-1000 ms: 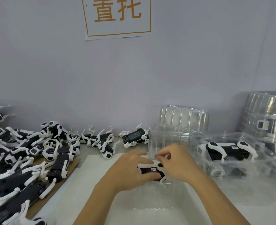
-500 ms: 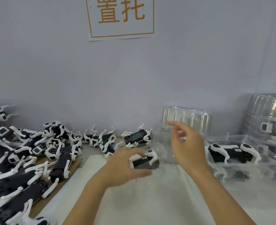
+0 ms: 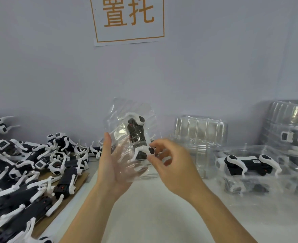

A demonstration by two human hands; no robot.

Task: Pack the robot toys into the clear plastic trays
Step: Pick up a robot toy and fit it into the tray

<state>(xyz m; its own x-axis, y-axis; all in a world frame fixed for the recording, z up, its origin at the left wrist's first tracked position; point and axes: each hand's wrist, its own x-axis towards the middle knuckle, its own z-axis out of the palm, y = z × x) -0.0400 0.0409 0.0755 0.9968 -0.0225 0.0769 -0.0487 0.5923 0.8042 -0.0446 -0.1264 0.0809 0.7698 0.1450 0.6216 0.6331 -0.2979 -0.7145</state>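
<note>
Currently the left hand (image 3: 113, 171), fingers straight, supports a clear plastic tray (image 3: 127, 137) raised above the table (image 3: 162, 216). Black-and-white robot toy (image 3: 138, 137) sits inside it; the right hand (image 3: 171, 165) pinches the toy's lower end.

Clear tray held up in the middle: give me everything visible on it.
The clear tray looks like thin, glossy, see-through moulded plastic with ribbed walls. It is lifted off the table, tilted nearly upright, facing the camera. A black-and-white robot toy sits in it lengthwise. The left hand supports it with straight fingers; the right hand pinches its lower edge by the toy.
</note>
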